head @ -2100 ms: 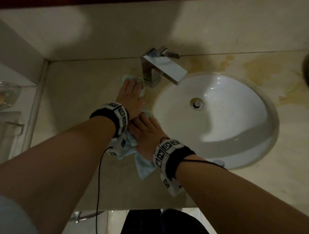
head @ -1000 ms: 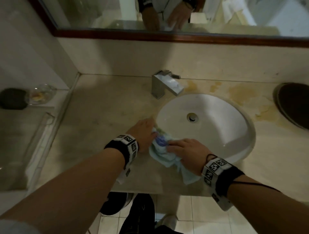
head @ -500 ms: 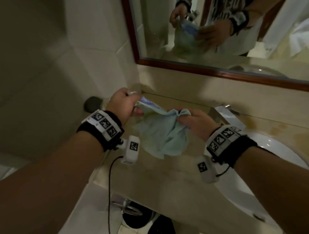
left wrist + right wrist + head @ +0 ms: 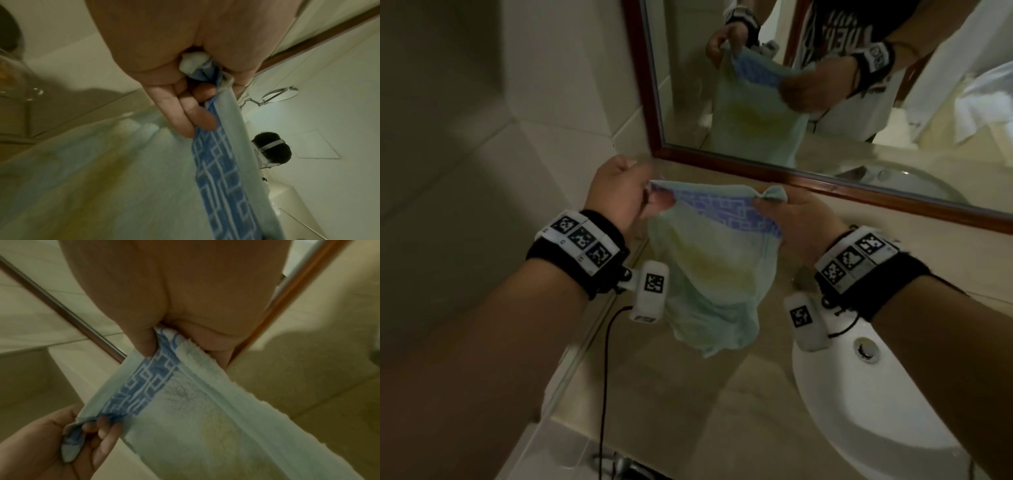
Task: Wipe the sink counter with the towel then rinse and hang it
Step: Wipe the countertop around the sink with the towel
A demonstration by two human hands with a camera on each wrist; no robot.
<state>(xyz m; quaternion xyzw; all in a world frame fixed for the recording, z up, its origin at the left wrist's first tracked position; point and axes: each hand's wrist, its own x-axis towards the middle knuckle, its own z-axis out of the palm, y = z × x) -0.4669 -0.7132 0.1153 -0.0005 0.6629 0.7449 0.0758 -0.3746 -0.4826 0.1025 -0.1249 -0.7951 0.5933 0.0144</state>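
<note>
A pale green towel (image 4: 714,270) with a blue patterned band and a yellowish stain hangs in the air over the beige counter (image 4: 654,404), left of the white sink (image 4: 859,411). My left hand (image 4: 619,192) pinches its top left corner, and my right hand (image 4: 794,219) pinches the top right corner, so the top edge is stretched between them. In the left wrist view the left hand (image 4: 197,91) has the towel (image 4: 222,170) corner bunched inside curled fingers. In the right wrist view the right hand (image 4: 170,340) pinches the towel (image 4: 185,410) edge, with the left hand (image 4: 82,434) below.
A wood-framed mirror (image 4: 825,85) stands behind the counter and reflects the towel and both hands. A tiled wall (image 4: 482,137) closes the left side. The sink drain (image 4: 866,349) shows at right. A black cable (image 4: 604,377) hangs from the left wrist.
Both hands lifted the towel off the counter by the sink rim, and now stretch it higher and wider than half a second ago. The head view swung left toward the wall and mirror.
</note>
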